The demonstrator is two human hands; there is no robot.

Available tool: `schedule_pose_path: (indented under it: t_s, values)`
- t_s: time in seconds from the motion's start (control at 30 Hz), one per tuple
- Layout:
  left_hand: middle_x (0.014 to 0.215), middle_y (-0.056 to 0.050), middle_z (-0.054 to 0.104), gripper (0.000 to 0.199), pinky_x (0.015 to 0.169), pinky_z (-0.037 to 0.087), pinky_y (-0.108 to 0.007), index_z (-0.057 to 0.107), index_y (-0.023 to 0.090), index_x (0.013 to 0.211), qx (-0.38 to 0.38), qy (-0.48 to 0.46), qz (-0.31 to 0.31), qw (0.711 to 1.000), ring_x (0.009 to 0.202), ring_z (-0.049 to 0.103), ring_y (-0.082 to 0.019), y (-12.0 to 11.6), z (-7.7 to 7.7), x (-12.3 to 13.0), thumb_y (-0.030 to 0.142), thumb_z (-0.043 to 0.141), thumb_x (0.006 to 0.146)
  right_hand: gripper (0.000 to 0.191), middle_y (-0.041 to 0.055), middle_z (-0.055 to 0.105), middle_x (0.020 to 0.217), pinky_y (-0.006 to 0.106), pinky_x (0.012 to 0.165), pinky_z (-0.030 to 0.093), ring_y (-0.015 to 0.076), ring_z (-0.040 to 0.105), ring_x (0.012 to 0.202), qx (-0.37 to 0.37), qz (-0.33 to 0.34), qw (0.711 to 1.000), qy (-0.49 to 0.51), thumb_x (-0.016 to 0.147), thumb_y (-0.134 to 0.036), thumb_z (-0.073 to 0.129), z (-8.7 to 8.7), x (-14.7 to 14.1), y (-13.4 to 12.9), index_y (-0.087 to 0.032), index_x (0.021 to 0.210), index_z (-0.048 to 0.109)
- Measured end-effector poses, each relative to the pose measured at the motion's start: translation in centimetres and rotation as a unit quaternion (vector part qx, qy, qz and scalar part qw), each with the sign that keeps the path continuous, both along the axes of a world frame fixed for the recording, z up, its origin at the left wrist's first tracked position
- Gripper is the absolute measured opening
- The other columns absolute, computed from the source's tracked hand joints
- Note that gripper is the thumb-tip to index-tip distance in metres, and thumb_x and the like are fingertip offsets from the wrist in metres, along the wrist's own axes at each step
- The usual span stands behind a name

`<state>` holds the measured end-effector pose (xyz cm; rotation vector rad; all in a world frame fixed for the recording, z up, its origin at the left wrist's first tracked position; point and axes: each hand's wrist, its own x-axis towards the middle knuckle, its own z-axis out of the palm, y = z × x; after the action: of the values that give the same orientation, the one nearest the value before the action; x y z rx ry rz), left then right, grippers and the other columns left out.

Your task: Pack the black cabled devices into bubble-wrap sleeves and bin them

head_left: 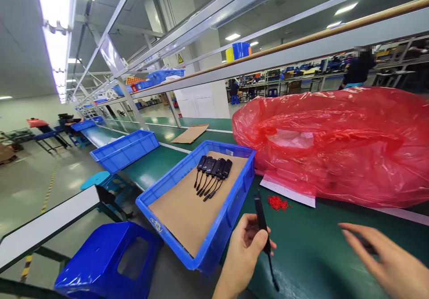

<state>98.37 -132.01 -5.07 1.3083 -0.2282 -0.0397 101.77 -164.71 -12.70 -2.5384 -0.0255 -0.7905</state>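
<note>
My left hand (246,250) is closed around a slim black device with a short cable (262,214), held tilted above the green bench. Its cable hangs down below my fingers. At the right, my right hand (385,254) is over the bench with fingers stretched out. A dark patch shows between its fingers, and I cannot make out what it is. A small pile of red rings (277,203) lies between the hands, farther back. To the left, several similar black devices (214,167) lie side by side on brown cardboard (181,209) in a blue tray (217,238).
Behind the rings, a big red plastic bag (335,151) covers much of the bench, with a white paper (288,191) at its edge. Another blue tray (125,149) stands farther left. A blue stool (100,258) is below the bench edge. A shelf rail (284,51) runs overhead.
</note>
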Motion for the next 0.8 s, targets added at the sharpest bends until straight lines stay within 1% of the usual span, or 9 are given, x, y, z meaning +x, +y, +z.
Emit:
schedule_pose_path:
  t_s: [0.1, 0.2, 0.3, 0.37, 0.43, 0.5, 0.57, 0.67, 0.8]
  values:
    - [0.079, -0.004, 0.067, 0.062, 0.057, 0.053, -0.024, 0.058, 0.017, 0.113, 0.092, 0.014, 0.036, 0.995, 0.063, 0.064, -0.015, 2.2, 1.8, -3.0, 0.069, 0.070, 0.082, 0.032, 0.0003, 0.080, 0.089, 0.029, 0.056, 0.057, 0.0229, 0.077, 0.069, 0.012, 0.117, 0.990, 0.081, 0.091, -0.054, 0.049, 0.2, 1.2, 4.2, -0.033, 0.097, 0.072]
    - [0.066, 0.001, 0.065, 0.060, 0.054, 0.050, -0.024, 0.055, 0.021, 0.120, 0.198, -0.026, 0.145, 0.969, 0.056, 0.062, -0.015, 6.2, 6.2, -5.6, 0.067, 0.070, 0.083, 0.030, -0.0004, 0.077, 0.081, 0.029, 0.059, 0.055, 0.0195, 0.072, 0.065, -0.008, 0.168, 0.982, 0.091, 0.097, -0.045, 0.043, 0.2, 4.3, 7.2, -0.029, 0.089, 0.068]
    - [0.068, 0.003, 0.067, 0.043, 0.055, 0.050, -0.027, 0.054, 0.024, 0.116, 0.328, -0.072, 0.198, 0.921, 0.054, 0.061, -0.016, 9.4, 10.4, -3.9, 0.058, 0.063, 0.091, 0.029, 0.0024, 0.074, 0.079, 0.032, 0.062, 0.054, 0.0188, 0.069, 0.066, -0.022, 0.173, 0.981, 0.087, 0.098, -0.039, 0.043, -1.0, 7.3, 8.3, -0.024, 0.085, 0.065]
    - [0.077, 0.000, 0.070, 0.035, 0.055, 0.050, -0.028, 0.053, 0.023, 0.110, 0.423, -0.076, 0.177, 0.885, 0.059, 0.065, -0.019, 10.4, 11.5, -0.4, 0.054, 0.057, 0.094, 0.031, 0.0041, 0.073, 0.083, 0.032, 0.064, 0.053, 0.0182, 0.069, 0.069, -0.030, 0.164, 0.983, 0.082, 0.099, -0.041, 0.045, -2.1, 8.7, 8.6, -0.021, 0.087, 0.065]
    - [0.092, -0.006, 0.074, 0.029, 0.060, 0.051, -0.031, 0.053, 0.021, 0.108, 0.540, -0.076, 0.171, 0.820, 0.070, 0.071, -0.023, 10.6, 11.0, 3.6, 0.048, 0.052, 0.097, 0.037, 0.0050, 0.071, 0.082, 0.032, 0.060, 0.052, 0.0187, 0.068, 0.067, -0.034, 0.147, 0.986, 0.073, 0.100, -0.045, 0.043, -3.1, 9.4, 9.1, -0.020, 0.084, 0.064]
    - [0.103, -0.012, 0.074, 0.025, 0.070, 0.052, -0.034, 0.054, 0.018, 0.110, 0.656, -0.069, 0.162, 0.734, 0.088, 0.074, -0.029, 10.4, 9.4, 7.1, 0.040, 0.051, 0.098, 0.041, 0.0061, 0.067, 0.076, 0.033, 0.054, 0.049, 0.0217, 0.068, 0.064, -0.034, 0.134, 0.989, 0.059, 0.099, -0.047, 0.035, -3.7, 9.6, 9.7, -0.023, 0.077, 0.061]
    - [0.112, -0.016, 0.073, 0.028, 0.078, 0.053, -0.037, 0.054, 0.015, 0.115, 0.716, -0.063, 0.137, 0.681, 0.100, 0.073, -0.032, 10.3, 7.5, 9.4, 0.037, 0.051, 0.099, 0.041, 0.0073, 0.064, 0.072, 0.034, 0.050, 0.046, 0.0250, 0.068, 0.063, -0.029, 0.132, 0.990, 0.047, 0.096, -0.048, 0.030, -3.9, 9.5, 10.1, -0.026, 0.070, 0.054]
    - [0.113, -0.017, 0.073, 0.035, 0.081, 0.054, -0.038, 0.058, 0.014, 0.117, 0.739, -0.055, 0.095, 0.665, 0.104, 0.072, -0.034, 10.5, 5.8, 10.1, 0.043, 0.057, 0.097, 0.037, 0.0081, 0.065, 0.073, 0.036, 0.049, 0.048, 0.0268, 0.069, 0.061, -0.015, 0.143, 0.988, 0.047, 0.091, -0.051, 0.032, -3.9, 9.4, 10.3, -0.028, 0.068, 0.050]
    - [0.104, -0.017, 0.074, 0.038, 0.079, 0.054, -0.040, 0.064, 0.015, 0.105, 0.760, -0.042, 0.048, 0.646, 0.100, 0.072, -0.037, 12.7, 6.0, 7.4, 0.052, 0.059, 0.095, 0.037, 0.0063, 0.069, 0.068, 0.036, 0.046, 0.052, 0.0256, 0.068, 0.054, 0.011, 0.160, 0.984, 0.078, 0.086, -0.056, 0.041, -3.6, 9.6, 9.3, -0.028, 0.069, 0.059]
